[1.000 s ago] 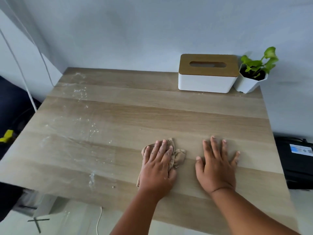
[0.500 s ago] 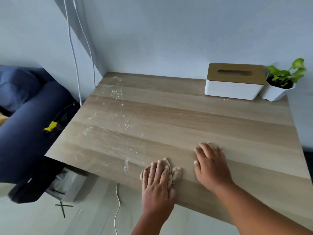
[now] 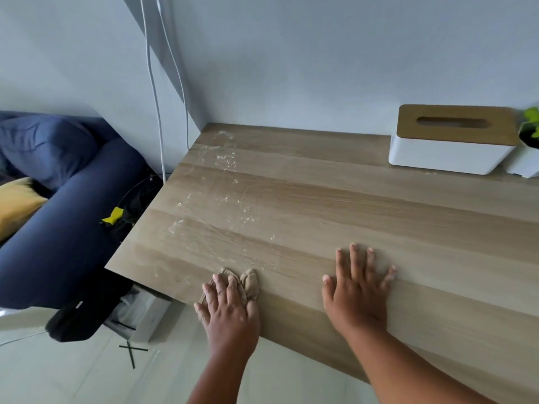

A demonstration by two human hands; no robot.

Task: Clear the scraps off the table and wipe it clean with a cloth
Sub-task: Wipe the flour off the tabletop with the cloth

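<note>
Both hands flat on table (image 3: 335, 205): my left hand (image 3: 229, 309) presses cloth (image 3: 250, 282) at near edge, fingers straight; right hand (image 3: 357, 287) splayed, holding nothing. White residue (image 3: 230, 196) far-left.

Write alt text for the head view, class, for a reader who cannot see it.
A left hand presses a cloth flat at the table's near edge; the right hand lies flat beside it. White smears mark the table's left side.

Crumpled beige cloth (image 3: 250, 282): bunched flat on light wood-grain tabletop (image 3: 350, 217) at near edge, under left hand's (image 3: 230, 312) straight fingers. White powdery smears (image 3: 230, 199) lie beyond that hand, left of right hand (image 3: 357, 290).
</note>
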